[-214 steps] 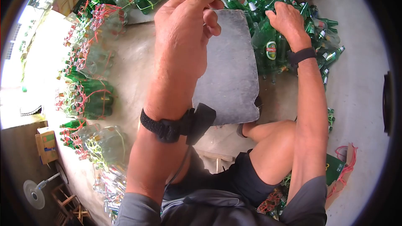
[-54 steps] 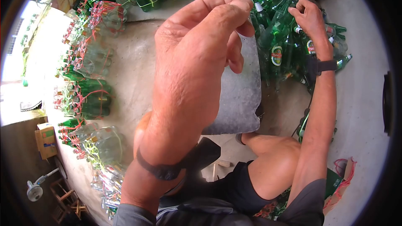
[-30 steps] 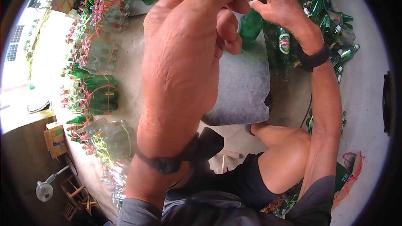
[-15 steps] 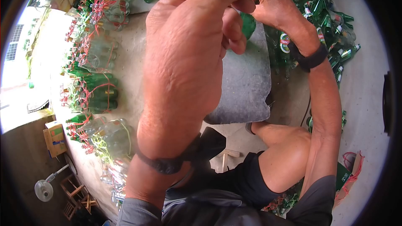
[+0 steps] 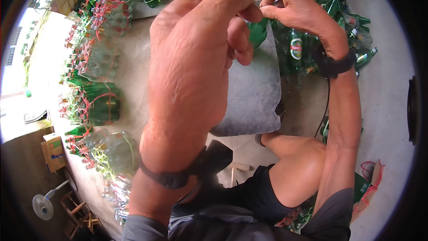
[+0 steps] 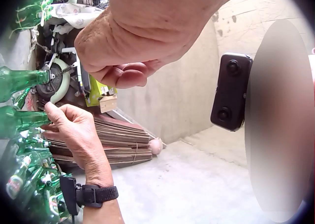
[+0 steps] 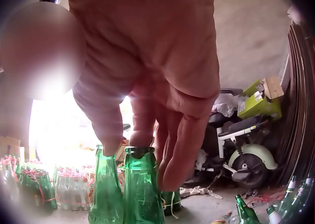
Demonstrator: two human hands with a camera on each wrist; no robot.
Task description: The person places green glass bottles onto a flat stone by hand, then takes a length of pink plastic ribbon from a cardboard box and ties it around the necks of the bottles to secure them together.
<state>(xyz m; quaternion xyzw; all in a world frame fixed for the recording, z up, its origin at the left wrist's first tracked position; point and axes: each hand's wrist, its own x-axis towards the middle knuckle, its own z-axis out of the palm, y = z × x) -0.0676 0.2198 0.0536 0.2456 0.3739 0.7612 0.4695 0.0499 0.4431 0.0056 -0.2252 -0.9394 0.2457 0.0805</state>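
My right hand reaches over the far end of a grey slab. Its curled thumb and fingers grip a green glass bottle by the mouth. In the right wrist view, that bottle stands upright beside a second green bottle, and fingertips lie against both rims. The left wrist view has both bottle necks pointing to the right. Raised in the foreground, my left hand has loosely curled fingers and nothing visible in them. In the left wrist view, it is apart from the bottles.
Many loose green bottles lie piled right of the slab. String-tied bundles of bottles line the left side. A scooter, stacked cardboard and a white fan stand around the floor. A cable runs near the right forearm.
My right hand has moved left from the bottle pile to the far end of the slab, bringing a green bottle. The left hand stays raised with its fingers curled as before.
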